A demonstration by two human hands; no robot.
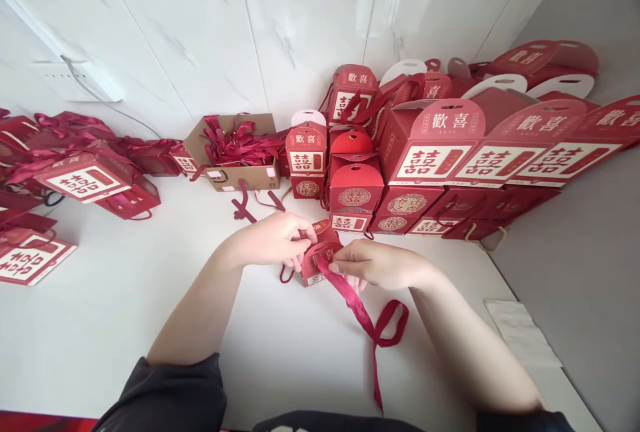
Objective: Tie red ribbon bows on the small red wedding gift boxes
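Observation:
A small red gift box with gold and white print stands on the white table in front of me. My left hand is closed at its left side, fingers curled against the top flap. From the right, my right hand pinches a dark red ribbon at the slot in the top flap. The ribbon's long tail drops to the table and makes a loop near my right forearm. A dark red cord handle shows at the box's lower left. My fingers hide part of the box top.
An open cardboard box full of red ribbons stands near the wall. Stacked red gift boxes fill the back right. Ribbon-tied boxes lie at the left. Loose ribbon pieces lie behind my left hand. A white cloth lies at the right.

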